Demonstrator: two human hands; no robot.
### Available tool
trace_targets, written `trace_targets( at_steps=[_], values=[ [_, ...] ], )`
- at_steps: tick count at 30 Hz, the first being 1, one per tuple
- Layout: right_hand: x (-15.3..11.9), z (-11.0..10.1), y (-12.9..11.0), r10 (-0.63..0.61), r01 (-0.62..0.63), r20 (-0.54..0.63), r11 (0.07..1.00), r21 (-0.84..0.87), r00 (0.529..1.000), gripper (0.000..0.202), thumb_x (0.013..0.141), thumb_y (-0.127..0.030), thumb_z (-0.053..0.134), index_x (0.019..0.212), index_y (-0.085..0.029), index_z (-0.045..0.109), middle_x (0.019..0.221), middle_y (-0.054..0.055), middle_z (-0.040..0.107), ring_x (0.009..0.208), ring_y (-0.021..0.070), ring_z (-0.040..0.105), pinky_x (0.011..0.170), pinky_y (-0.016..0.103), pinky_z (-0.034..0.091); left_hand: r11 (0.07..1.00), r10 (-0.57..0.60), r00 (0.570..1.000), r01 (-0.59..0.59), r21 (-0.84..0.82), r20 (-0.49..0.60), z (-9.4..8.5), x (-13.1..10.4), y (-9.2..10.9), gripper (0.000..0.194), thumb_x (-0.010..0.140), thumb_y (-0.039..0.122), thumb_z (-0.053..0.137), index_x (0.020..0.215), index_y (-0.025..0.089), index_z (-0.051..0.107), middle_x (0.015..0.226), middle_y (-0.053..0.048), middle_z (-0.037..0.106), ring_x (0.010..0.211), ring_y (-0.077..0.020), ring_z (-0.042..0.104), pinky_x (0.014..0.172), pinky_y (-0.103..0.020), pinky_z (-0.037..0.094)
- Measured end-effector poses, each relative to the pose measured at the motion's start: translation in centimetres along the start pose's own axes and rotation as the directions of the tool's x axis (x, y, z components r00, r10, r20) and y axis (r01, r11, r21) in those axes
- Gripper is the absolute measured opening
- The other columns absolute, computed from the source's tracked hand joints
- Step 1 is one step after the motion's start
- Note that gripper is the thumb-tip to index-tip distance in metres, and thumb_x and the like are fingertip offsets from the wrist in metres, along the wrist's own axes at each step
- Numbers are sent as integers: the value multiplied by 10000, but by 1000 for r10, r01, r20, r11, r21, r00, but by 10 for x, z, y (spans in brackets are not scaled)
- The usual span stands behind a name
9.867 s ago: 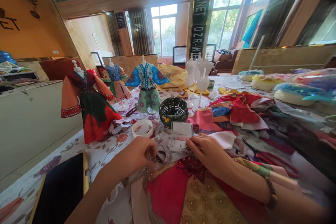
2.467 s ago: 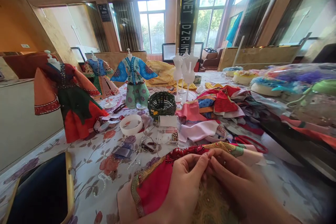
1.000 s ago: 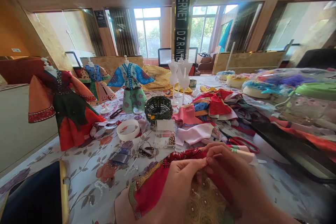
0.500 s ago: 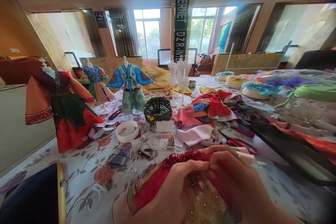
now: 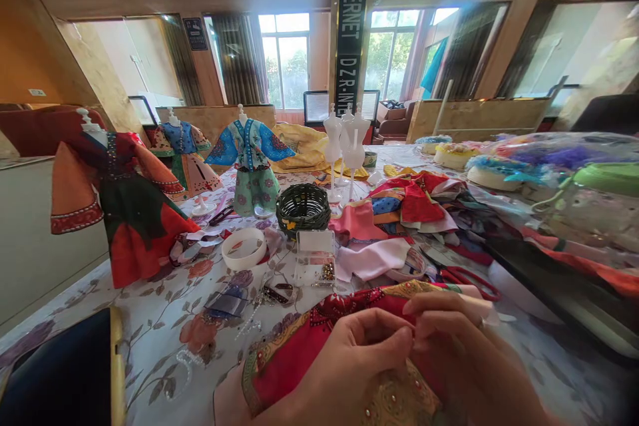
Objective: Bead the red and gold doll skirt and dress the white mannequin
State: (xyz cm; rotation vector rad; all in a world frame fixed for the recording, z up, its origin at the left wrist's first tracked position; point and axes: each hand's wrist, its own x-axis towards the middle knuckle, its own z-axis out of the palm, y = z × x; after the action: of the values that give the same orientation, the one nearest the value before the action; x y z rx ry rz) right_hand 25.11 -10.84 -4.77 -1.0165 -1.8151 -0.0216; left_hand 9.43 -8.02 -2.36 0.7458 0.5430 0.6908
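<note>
Working over red garment (image 5: 284, 367): left hand (image 5: 352, 359) is pinched together, right hand's (image 5: 466, 349) grip can't be told; studs (image 5: 393, 399) are set, beads (image 5: 327, 271) left beyond it.

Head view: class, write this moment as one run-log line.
left hand: over red-and-gold fabric | right hand: close beside left | clear bead box: lid raised, beyond fabric | held item: cannot tell

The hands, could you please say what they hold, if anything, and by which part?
Cannot be told: left hand and right hand hide any grip over the red cloth.
</note>
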Motion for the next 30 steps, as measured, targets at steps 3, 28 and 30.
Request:
trace_targets(
  at_steps=[3, 28, 30],
  values=[
    [2, 0, 0, -36, 36, -25, 999, -26, 999, 118, 844, -188, 543, 931, -261, 517, 903, 16, 607, 815, 156, 610, 705, 247, 544, 1000, 8, 1000, -8, 19, 1, -2, 2, -2, 351, 577, 395, 812, 714, 128, 629, 635, 19, 586, 499, -32, 447, 523, -188, 315],
    [0, -30, -9, -266, 286, 108, 925, -250, 958, 245, 919, -283, 445, 1100, -288, 611, 1010, 33, 696, 1026, 223, 613, 897, 365, 512, 947, -12, 996, -16, 320, 86, -5, 0, 9, 394, 554, 426, 798, 681, 135, 565, 632, 20, 553, 574, -71, 463, 589, -222, 339],
    [3, -30, -10, -282, 307, 125, 912, -272, 951, 264, 923, -265, 435, 1129, -297, 596, 1019, 29, 695, 1024, 218, 616, 880, 355, 524, 943, 12, 994, -48, 328, 109, -4, -2, 11, 388, 595, 423, 779, 708, 133, 547, 658, 21, 539, 613, -72, 463, 624, -223, 341]
  ],
)
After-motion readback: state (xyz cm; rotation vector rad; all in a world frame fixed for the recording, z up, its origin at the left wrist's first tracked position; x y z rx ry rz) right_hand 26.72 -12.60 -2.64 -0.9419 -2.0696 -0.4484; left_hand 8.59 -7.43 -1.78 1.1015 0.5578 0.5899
